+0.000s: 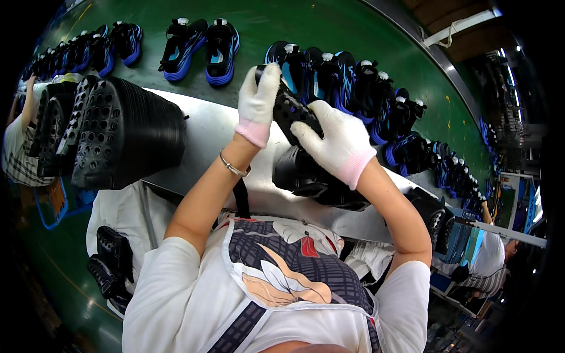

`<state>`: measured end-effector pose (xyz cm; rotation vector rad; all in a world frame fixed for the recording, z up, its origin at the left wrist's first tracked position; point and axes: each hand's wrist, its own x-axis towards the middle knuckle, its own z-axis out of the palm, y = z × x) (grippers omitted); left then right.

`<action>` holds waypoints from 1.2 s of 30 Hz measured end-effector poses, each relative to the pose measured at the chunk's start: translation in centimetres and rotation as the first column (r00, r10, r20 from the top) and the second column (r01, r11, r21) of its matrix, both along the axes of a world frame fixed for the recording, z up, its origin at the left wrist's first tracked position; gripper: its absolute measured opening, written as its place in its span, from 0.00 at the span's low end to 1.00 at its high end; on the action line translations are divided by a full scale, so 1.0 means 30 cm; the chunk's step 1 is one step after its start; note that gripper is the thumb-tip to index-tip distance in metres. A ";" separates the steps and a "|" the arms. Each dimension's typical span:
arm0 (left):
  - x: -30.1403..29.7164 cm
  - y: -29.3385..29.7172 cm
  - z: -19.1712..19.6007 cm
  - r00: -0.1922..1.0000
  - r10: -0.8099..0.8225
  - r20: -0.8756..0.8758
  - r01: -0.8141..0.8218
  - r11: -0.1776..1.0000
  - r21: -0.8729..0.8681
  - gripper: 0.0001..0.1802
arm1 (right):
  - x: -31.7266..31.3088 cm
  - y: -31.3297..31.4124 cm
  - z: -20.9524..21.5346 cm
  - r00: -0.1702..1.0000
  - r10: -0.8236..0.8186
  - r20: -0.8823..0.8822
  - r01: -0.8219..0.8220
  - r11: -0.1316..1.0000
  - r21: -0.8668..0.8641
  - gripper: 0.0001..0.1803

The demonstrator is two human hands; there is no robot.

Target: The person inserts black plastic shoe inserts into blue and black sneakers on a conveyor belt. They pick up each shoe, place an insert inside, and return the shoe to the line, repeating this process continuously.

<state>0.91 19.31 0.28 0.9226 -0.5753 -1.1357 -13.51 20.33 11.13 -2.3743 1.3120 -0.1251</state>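
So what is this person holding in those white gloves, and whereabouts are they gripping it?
A black shoe sole. The left hand grips its far end and the right hand its near end, above a stack of soles on the metal table.

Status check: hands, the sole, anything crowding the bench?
Both gloved hands, left and right, grip one black shoe sole. Sole pile beneath. Stacked soles at left, clear of hands.

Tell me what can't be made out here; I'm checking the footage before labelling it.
Head view:
- Black shoe sole: its ends are covered by the left hand and right hand.
- Sole stack beneath: partly hidden by the right hand.
- Far blue shoes: too small and bent near the rim.
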 end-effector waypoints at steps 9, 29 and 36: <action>0.012 0.009 -0.176 0.530 0.051 0.846 0.038 0.996 -0.084 0.16 | 0.043 -0.289 -0.052 0.835 0.036 -0.549 -0.058 0.998 -0.022 0.22; 0.014 -0.170 -0.128 0.020 -0.687 0.727 0.155 0.720 0.676 0.16 | 0.303 -0.444 -0.230 0.545 0.286 -0.788 -0.358 0.930 0.090 0.10; 0.005 -0.190 -0.206 -0.098 -0.504 0.858 0.206 0.834 0.512 0.18 | 0.320 -0.529 -0.296 0.616 0.220 -0.757 -0.398 0.915 -0.058 0.17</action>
